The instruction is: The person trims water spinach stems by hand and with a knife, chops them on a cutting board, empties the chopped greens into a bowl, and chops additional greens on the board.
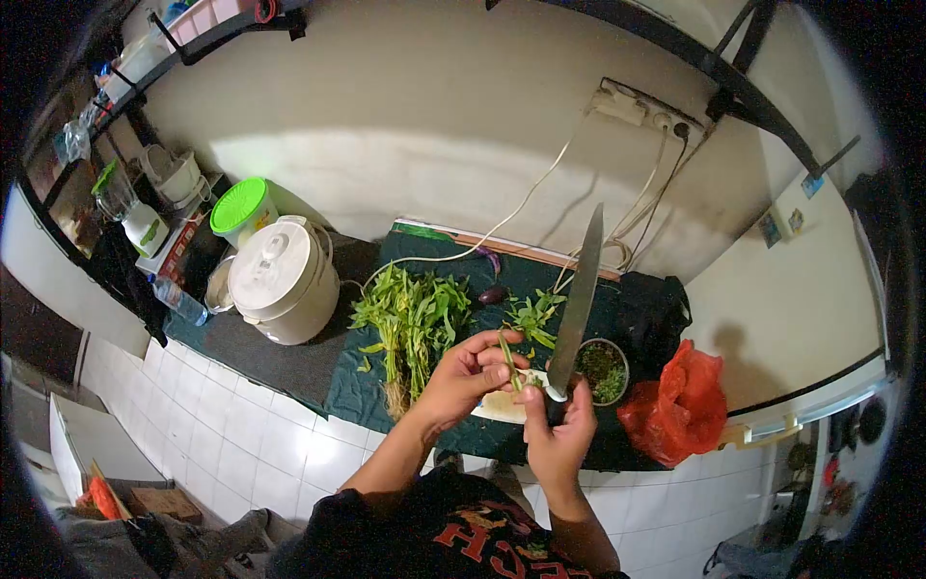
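Observation:
My left hand (465, 381) pinches a short green stem (507, 355) over a white cutting board (497, 407). My right hand (564, 436) grips a knife (581, 299) by its dark handle, the broad blade pointing up and away from me. Its thumb and fingertips are close to the lower end of the stem; whether they touch it I cannot tell. Left of the board lies a big bunch of leafy greens (417, 318) with roots on. A few loose leafy sprigs (533, 317) lie behind the board, and a round bowl (604, 372) of cut greens stands right of it.
A red plastic bag (680, 405) sits at the table's right end. Purple eggplants (493, 295) lie near the wall. To the left stand a white rice cooker (278, 275), a green-lidded tub (241, 205), a water bottle (180, 301) and a blender (140, 222). A white cable (502, 228) crosses the back.

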Tool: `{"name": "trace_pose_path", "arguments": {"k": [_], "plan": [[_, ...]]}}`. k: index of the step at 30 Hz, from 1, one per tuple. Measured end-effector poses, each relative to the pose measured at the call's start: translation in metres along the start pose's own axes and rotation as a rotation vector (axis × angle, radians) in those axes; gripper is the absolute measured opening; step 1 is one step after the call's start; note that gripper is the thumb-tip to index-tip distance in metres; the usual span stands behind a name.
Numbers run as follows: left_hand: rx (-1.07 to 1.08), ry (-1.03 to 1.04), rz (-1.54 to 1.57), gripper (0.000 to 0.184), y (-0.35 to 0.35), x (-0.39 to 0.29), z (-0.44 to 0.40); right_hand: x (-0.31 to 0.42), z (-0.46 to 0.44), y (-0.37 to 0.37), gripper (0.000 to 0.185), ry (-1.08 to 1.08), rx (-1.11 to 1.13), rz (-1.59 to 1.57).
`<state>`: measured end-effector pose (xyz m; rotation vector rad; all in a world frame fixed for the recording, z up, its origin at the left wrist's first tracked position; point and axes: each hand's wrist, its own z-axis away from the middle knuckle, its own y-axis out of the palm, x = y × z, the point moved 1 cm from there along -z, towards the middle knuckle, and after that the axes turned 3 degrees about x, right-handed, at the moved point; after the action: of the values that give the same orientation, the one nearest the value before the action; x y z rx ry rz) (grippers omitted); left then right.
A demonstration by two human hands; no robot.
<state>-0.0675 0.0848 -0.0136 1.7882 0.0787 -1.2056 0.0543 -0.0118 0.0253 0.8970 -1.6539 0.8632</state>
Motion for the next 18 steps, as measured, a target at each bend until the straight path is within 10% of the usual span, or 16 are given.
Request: {"name": "trace_pose_path", "arguments": {"k": [18], "plan": [[-0.055,0.133,0.020,0.064,0.016,0.007,-0.013,0.002,0.026,-0.022,0.056,0.124,0.293,-0.235]]}}
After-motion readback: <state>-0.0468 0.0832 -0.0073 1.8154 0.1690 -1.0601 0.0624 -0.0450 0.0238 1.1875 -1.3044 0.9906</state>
